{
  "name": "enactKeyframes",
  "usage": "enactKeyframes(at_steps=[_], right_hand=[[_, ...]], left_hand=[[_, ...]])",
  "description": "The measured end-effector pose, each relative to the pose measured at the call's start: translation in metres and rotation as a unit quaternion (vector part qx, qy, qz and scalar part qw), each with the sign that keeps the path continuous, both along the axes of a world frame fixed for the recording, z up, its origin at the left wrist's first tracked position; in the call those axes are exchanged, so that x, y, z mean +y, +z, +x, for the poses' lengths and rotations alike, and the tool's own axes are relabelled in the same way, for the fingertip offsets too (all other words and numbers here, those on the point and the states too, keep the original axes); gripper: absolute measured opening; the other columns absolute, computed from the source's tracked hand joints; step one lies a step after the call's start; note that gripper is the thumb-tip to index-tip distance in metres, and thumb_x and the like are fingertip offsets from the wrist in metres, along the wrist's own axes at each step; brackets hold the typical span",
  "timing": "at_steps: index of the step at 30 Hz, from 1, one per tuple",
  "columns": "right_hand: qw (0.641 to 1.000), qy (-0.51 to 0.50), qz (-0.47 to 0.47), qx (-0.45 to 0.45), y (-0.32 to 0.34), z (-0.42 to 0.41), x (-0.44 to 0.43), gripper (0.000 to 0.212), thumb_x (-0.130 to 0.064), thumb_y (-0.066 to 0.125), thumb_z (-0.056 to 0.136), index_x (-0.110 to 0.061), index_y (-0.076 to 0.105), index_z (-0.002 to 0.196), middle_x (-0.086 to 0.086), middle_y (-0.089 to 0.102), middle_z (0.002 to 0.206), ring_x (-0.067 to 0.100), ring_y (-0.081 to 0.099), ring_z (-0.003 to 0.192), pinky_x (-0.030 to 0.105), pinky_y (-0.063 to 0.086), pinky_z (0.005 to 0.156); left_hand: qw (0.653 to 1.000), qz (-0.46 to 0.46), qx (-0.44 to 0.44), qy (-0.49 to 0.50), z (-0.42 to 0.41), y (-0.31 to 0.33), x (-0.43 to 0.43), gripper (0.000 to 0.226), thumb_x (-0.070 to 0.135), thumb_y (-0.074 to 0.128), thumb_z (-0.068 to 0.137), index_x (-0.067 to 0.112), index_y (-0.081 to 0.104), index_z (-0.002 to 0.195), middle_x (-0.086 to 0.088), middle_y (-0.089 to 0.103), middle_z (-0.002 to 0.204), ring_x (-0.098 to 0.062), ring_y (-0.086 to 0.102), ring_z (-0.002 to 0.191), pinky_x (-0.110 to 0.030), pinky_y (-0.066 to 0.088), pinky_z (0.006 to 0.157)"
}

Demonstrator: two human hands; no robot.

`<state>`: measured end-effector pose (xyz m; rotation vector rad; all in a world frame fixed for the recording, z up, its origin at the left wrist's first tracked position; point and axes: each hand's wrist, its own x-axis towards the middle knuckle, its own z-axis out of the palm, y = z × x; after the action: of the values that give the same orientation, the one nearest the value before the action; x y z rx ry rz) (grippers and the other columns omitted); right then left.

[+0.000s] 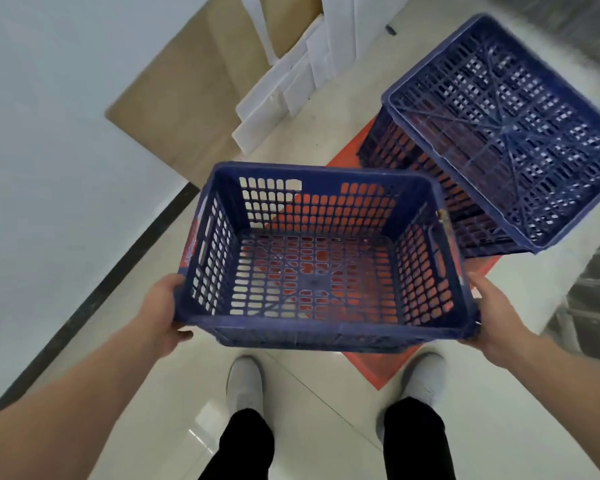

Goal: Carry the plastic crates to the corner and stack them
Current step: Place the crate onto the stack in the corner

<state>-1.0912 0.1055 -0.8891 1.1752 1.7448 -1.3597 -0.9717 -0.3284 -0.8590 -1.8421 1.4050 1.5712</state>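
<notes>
I hold an empty blue lattice crate [321, 329] in the air in front of me, open side up. My left hand [165, 311] grips its near left corner, and my right hand [496, 318] grips its near right corner. Ahead and to the right stands a stack of blue crates [506, 133] turned upside down, with a lattice bottom facing up. The stack rests on an orange mat [378, 370] on the tiled floor. The held crate hangs over the near part of that mat.
A white wall [49, 150] with a dark skirting strip [118, 268] runs along the left. Flat cardboard [187, 91] and white foam boards [291, 81] lean against it farther ahead. A white ledge [568, 271] is on the right. My feet [245, 382] stand on the tiles below.
</notes>
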Motion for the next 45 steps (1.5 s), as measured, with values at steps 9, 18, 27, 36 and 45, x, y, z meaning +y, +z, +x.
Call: enactKeyframes(at_steps=[9, 18, 27, 36, 45], right_hand=[[0.994, 0.074, 0.071, -0.042, -0.046, 0.017, -0.011, 0.064, -0.049, 0.077, 0.082, -0.009, 0.066, 0.13, 0.014, 0.074, 0.114, 0.036, 0.072, 0.101, 0.052, 0.056, 0.099], [0.989, 0.111, 0.093, 0.008, -0.052, 0.016, -0.018, 0.044, -0.035, 0.072, 0.092, -0.009, 0.067, 0.128, 0.015, 0.075, 0.11, 0.034, 0.073, 0.092, 0.033, 0.055, 0.069], [0.989, 0.108, 0.095, 0.017, -0.063, 0.024, -0.017, 0.053, -0.04, 0.074, 0.084, -0.015, 0.065, 0.13, 0.011, 0.076, 0.107, 0.033, 0.075, 0.091, 0.037, 0.059, 0.072], [0.989, 0.064, 0.106, 0.084, -0.049, 0.016, -0.022, 0.033, -0.034, 0.065, 0.093, -0.014, 0.062, 0.118, 0.009, 0.073, 0.103, 0.029, 0.072, 0.091, 0.035, 0.055, 0.07], [0.978, 0.138, 0.149, 0.044, -0.069, 0.004, -0.007, 0.038, -0.046, 0.065, 0.089, -0.018, 0.065, 0.115, 0.011, 0.075, 0.107, 0.033, 0.071, 0.093, 0.048, 0.058, 0.091]], left_hand=[[0.993, -0.016, -0.085, -0.082, 0.019, -0.039, -0.004, 0.044, 0.031, 0.066, 0.091, 0.003, 0.059, 0.125, -0.018, 0.072, 0.109, -0.037, 0.071, 0.087, -0.039, 0.057, 0.069], [0.977, -0.04, -0.093, -0.189, 0.027, -0.05, -0.001, 0.077, 0.044, 0.071, 0.064, 0.012, 0.049, 0.13, -0.012, 0.068, 0.115, -0.036, 0.069, 0.097, -0.053, 0.058, 0.088], [0.971, -0.056, -0.094, -0.212, 0.019, -0.053, 0.001, 0.057, 0.033, 0.07, 0.082, 0.01, 0.051, 0.13, -0.012, 0.07, 0.111, -0.033, 0.068, 0.09, -0.037, 0.051, 0.065], [0.971, -0.046, -0.088, -0.216, 0.001, -0.045, -0.008, 0.036, 0.016, 0.062, 0.085, 0.006, 0.057, 0.119, -0.015, 0.072, 0.101, -0.037, 0.069, 0.086, -0.041, 0.055, 0.063], [0.969, -0.022, -0.086, -0.229, -0.001, -0.071, 0.01, 0.043, 0.018, 0.062, 0.085, 0.009, 0.056, 0.127, -0.013, 0.072, 0.108, -0.035, 0.067, 0.091, -0.039, 0.05, 0.07]])
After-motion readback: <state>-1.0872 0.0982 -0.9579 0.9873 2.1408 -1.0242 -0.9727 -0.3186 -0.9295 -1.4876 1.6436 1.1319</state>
